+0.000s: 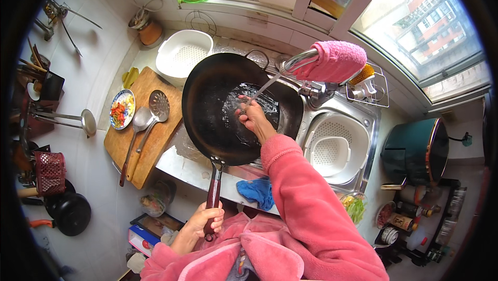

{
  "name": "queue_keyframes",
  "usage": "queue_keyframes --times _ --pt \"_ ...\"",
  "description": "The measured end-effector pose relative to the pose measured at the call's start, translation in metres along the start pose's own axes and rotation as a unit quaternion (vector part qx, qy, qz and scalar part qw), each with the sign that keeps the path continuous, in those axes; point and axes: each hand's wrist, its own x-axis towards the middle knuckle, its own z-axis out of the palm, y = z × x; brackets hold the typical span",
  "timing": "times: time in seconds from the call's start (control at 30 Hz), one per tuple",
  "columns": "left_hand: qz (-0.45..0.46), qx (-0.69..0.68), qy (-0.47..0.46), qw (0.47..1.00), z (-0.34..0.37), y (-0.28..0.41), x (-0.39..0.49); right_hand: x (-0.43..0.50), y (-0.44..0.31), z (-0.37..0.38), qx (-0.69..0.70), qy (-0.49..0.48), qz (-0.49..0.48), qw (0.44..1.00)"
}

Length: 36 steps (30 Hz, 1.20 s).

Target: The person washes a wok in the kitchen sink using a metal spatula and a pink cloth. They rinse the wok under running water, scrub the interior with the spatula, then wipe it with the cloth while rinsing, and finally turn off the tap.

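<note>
A large black wok (206,106) is tilted over the sink, its wooden handle (213,195) in the grip of my left hand (206,218). Water runs from the chrome faucet (301,61) into the wok and pools there. My right hand (251,117) is inside the wok, under the stream, with its fingers curled around a small dark grey thing (243,106), seemingly a scouring pad. Spray and fingers partly hide that thing. A pink towel (334,59) is draped over the faucet's neck.
Left of the wok, a wooden cutting board (151,80) bears a skimmer (158,104), a spatula (143,119) and a plate of chopped vegetables (122,109). White colanders (336,148) fill the right basin. A blue cloth (256,193) lies on the front counter edge. A green cooker (412,150) stands right.
</note>
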Motion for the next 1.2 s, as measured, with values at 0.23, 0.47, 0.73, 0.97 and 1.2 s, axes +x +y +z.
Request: queue_keyframes --times 0.23,0.47,0.73,0.97,1.2 --pt "0.002 0.010 0.011 1.000 0.001 0.002 -0.003 -0.005 -0.001 0.009 -0.068 0.094 0.004 0.993" --pt "-0.011 0.023 -0.006 1.000 -0.004 0.007 0.000 0.008 0.005 -0.019 0.090 0.006 0.012 0.996" --pt "-0.013 0.019 -0.013 1.000 -0.014 0.012 -0.002 -0.026 0.003 -0.001 0.150 -0.134 0.006 0.979" --pt "-0.017 0.013 -0.014 1.000 -0.016 0.013 -0.002 -0.013 0.007 0.000 0.065 -0.002 -0.052 0.997" --pt "-0.019 0.015 -0.022 0.999 -0.017 0.013 -0.001 0.004 0.003 0.013 0.005 0.119 -0.074 0.990"
